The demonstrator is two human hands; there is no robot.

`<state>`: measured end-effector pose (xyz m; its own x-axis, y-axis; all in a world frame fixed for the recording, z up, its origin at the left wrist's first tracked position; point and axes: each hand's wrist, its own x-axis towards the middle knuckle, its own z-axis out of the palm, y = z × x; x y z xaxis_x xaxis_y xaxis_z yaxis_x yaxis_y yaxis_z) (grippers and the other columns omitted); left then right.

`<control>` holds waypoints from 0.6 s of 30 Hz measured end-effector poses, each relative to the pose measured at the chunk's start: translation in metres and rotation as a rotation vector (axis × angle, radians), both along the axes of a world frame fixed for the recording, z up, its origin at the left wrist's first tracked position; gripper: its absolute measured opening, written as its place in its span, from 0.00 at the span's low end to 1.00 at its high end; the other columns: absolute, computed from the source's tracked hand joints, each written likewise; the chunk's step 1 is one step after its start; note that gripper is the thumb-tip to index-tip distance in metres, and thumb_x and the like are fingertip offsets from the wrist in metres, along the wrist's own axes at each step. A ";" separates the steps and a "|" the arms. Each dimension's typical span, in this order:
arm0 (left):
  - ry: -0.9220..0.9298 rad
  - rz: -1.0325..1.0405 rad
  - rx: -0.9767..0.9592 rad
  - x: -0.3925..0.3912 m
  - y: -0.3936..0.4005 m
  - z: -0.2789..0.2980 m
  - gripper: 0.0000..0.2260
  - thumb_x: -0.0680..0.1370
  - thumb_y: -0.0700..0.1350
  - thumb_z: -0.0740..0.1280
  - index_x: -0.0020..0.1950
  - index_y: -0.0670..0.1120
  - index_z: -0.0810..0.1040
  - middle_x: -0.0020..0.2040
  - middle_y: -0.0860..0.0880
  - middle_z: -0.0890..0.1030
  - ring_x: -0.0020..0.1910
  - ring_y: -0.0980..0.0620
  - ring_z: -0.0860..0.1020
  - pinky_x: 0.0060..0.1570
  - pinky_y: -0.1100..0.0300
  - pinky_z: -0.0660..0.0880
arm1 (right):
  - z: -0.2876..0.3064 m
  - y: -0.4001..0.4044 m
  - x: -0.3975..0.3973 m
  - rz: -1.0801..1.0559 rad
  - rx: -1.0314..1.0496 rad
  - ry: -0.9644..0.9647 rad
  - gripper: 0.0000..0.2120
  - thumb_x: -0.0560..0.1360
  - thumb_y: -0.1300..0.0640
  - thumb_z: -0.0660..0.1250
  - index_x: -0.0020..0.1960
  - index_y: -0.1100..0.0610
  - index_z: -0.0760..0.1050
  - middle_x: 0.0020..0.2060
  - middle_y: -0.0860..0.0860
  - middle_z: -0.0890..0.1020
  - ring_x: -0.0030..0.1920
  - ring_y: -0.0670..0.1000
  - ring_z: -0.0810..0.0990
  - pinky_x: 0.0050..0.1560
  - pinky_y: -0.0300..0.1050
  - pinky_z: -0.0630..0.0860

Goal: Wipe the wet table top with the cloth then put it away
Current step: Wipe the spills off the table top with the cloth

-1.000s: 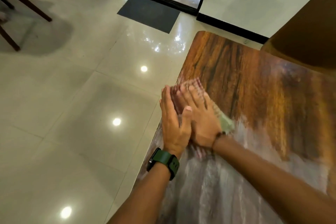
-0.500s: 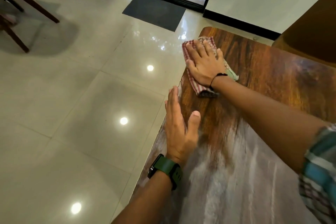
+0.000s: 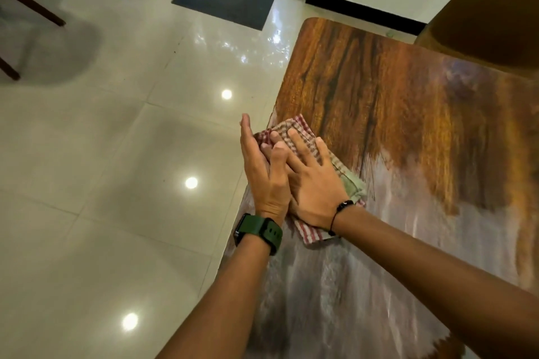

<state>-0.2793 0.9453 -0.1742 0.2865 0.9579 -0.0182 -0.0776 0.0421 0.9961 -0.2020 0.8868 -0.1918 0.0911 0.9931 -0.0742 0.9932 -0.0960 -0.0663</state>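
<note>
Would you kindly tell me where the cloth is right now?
In the head view, the cloth lies at the table top's left edge, pressed flat under the right hand, with the left hand alongside.

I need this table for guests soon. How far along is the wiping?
Partly done. The far part of the table top looks clear and glossy, while the near part shows pale, streaky smears, so that stretch is left. In hand: the right hand presses the cloth flat at the table's left edge, and the left hand stands edge-on beside it. Putting the cloth away is not yet done.
</note>
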 end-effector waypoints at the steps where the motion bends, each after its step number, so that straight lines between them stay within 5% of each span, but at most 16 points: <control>1: -0.006 -0.005 -0.007 0.001 0.001 -0.001 0.34 0.71 0.56 0.57 0.75 0.46 0.52 0.73 0.55 0.57 0.69 0.69 0.56 0.63 0.76 0.58 | 0.001 0.004 0.003 0.009 -0.010 0.010 0.30 0.78 0.45 0.52 0.77 0.49 0.46 0.75 0.47 0.45 0.76 0.53 0.43 0.72 0.64 0.42; 5: 0.008 -0.037 0.018 0.002 -0.001 -0.004 0.34 0.72 0.58 0.57 0.75 0.47 0.52 0.74 0.53 0.57 0.71 0.65 0.57 0.66 0.68 0.60 | 0.009 0.042 0.018 -0.014 -0.093 -0.042 0.29 0.80 0.43 0.48 0.77 0.45 0.41 0.76 0.46 0.41 0.76 0.53 0.40 0.72 0.66 0.41; 9: 0.034 -0.031 0.018 0.002 0.000 -0.006 0.34 0.72 0.59 0.57 0.75 0.49 0.53 0.75 0.51 0.57 0.73 0.58 0.57 0.70 0.54 0.61 | 0.013 0.106 0.040 -0.140 -0.053 -0.011 0.22 0.81 0.46 0.46 0.75 0.46 0.58 0.77 0.49 0.52 0.76 0.53 0.43 0.71 0.65 0.41; 13: 0.159 -0.112 0.020 -0.010 -0.013 0.005 0.32 0.74 0.58 0.56 0.75 0.50 0.52 0.76 0.53 0.56 0.73 0.58 0.55 0.70 0.59 0.57 | 0.015 0.145 0.055 -0.239 -0.041 -0.033 0.21 0.80 0.49 0.48 0.64 0.54 0.73 0.72 0.53 0.65 0.76 0.55 0.50 0.71 0.66 0.44; 18: 0.244 -0.154 0.092 -0.048 -0.028 0.009 0.29 0.76 0.56 0.55 0.75 0.51 0.52 0.72 0.59 0.55 0.71 0.63 0.54 0.67 0.72 0.54 | 0.018 0.130 0.038 -0.215 -0.036 -0.049 0.22 0.80 0.48 0.47 0.65 0.55 0.72 0.72 0.53 0.66 0.76 0.55 0.50 0.72 0.64 0.43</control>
<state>-0.3274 0.9173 -0.1653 0.4259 0.9046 -0.0196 0.1649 -0.0563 0.9847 -0.1643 1.0170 -0.1742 0.3052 0.9471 -0.0993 0.9514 -0.3078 -0.0114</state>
